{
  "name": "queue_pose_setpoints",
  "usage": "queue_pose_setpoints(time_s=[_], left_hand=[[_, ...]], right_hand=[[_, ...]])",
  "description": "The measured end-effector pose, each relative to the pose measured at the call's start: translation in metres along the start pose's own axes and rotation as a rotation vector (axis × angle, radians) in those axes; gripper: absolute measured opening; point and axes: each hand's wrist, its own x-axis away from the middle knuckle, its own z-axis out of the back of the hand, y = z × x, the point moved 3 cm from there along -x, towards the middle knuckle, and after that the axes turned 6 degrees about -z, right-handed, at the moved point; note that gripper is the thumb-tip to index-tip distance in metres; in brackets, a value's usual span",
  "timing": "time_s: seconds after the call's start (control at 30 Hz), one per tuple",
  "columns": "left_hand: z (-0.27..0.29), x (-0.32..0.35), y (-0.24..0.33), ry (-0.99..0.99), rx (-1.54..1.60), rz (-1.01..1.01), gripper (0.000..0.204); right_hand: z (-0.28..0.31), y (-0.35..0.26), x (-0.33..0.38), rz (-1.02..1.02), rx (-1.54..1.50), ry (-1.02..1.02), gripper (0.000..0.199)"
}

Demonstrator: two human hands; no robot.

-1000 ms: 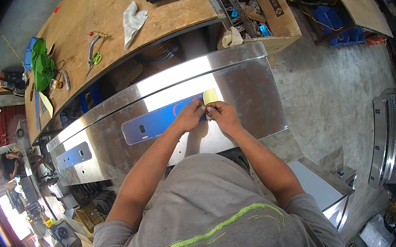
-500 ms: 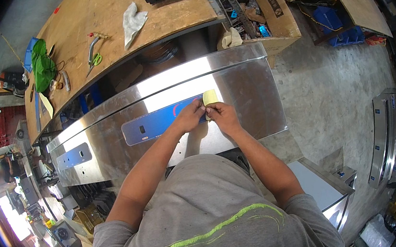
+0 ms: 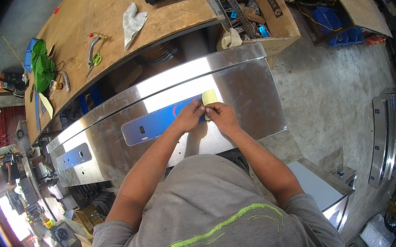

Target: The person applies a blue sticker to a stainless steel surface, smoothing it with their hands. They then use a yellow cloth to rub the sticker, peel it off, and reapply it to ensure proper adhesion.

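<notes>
A long blue label panel (image 3: 155, 123), with a dark square near its left end and a red arc mark, lies along a shiny stainless-steel housing (image 3: 249, 96). At the panel's right end a pale yellow strip, like backing paper (image 3: 209, 96), curls up and away. My right hand (image 3: 224, 117) has thumb and fingers closed on this strip. My left hand (image 3: 188, 116) rests over the panel beside it, fingertips pinched together at the panel's end and almost touching my right hand. What exactly the left fingertips grip is hidden.
Behind the housing is a wooden workbench (image 3: 76, 23) with green-handled scissors (image 3: 97, 60), a white cloth (image 3: 134, 25) and a green bag (image 3: 43, 66). A cardboard box (image 3: 277, 11) of parts stands at the far right. A smaller blue panel (image 3: 74, 156) lies on the housing's left end.
</notes>
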Motion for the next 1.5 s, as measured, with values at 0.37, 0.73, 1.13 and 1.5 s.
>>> queue_pose_setpoints(time_s=[0.37, 0.73, 1.13, 1.5], left_hand=[[0.002, 0.004, 0.009, 0.002, -0.038, -0.015, 0.035], [-0.001, 0.001, -0.001, 0.015, 0.012, -0.055, 0.033], [0.001, 0.003, 0.007, 0.011, 0.01, -0.041, 0.035], [0.0, 0.002, 0.006, 0.0, 0.022, -0.038, 0.034]], right_hand=[[0.0, -0.011, 0.004, 0.02, 0.026, 0.017, 0.019], [0.0, -0.006, 0.001, -0.003, -0.005, 0.021, 0.02], [0.002, -0.008, -0.002, 0.0, -0.011, -0.01, 0.021], [0.002, -0.011, 0.0, 0.022, 0.043, 0.029, 0.02]])
